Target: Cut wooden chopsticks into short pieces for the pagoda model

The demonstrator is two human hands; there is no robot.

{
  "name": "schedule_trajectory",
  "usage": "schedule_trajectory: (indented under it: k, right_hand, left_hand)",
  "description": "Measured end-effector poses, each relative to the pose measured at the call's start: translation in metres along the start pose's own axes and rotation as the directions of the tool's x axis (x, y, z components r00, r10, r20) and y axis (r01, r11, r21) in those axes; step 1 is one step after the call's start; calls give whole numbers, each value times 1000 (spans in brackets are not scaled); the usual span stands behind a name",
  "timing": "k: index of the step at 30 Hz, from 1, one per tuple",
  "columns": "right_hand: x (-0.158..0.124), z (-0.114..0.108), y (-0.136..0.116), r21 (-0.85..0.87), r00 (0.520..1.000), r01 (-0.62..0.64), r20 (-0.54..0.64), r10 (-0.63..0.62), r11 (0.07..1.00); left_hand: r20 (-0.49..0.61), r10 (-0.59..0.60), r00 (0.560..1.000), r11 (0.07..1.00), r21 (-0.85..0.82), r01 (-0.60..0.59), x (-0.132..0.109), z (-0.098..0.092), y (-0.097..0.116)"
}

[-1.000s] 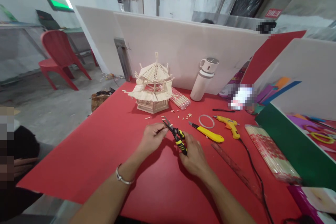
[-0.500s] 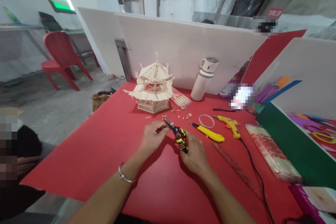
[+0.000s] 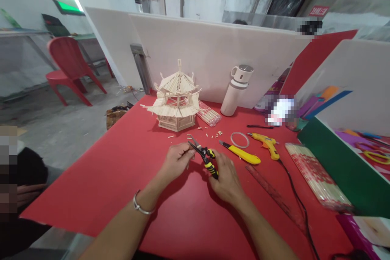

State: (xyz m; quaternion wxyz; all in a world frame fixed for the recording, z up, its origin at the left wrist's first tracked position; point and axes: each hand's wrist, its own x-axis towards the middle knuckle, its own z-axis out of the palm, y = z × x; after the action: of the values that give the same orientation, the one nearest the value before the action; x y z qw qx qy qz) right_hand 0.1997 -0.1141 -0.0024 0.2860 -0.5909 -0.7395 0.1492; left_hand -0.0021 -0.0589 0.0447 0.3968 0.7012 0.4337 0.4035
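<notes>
In the head view, the left hand (image 3: 177,160) is pinching what looks like a short pale stick (image 3: 199,146), mostly hidden by the fingers, over the middle of the red worktop (image 3: 122,178). Just to its right, the right hand (image 3: 227,176) is wrapping its grip around the handles of the black-and-yellow cutters (image 3: 203,154). The blades are standing spread, pointing far and left, and the stick's end is showing between them.

Cutting well here is probably depending on a steady pinch: keeping the fingertips clear of the blades, setting the stick square across them, and squeezing evenly so that the end is not splitting. Keeping the cut low would be stopping the bit from flying off towards the loose offcuts (image 3: 219,133) or the stick-built pavilion (image 3: 178,107), which is standing on the far side.
</notes>
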Motion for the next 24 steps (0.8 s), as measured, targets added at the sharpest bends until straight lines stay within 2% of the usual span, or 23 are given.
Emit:
schedule_trajectory:
  k: [3, 8, 20, 24]
  right_hand:
    - [1, -1, -2, -22, 1000, -28, -13, 28, 999]
    - [1, 0, -7, -57, 995, -88, 40, 90, 995]
    - [-2, 0, -11, 16, 998, -55, -27, 55, 998]
    - [-2, -2, -12, -4, 996, -80, -30, 80, 997]
  left_hand:
    - [-34, 37, 999, 998, 52, -36, 0, 1, 2]
    - [-54, 82, 995, 988, 136, -74, 2, 2, 2]
    - [-76, 77, 994, 992, 107, -69, -1, 2, 5]
    - [-195, 102, 976, 988, 132, -77, 0, 4, 7]
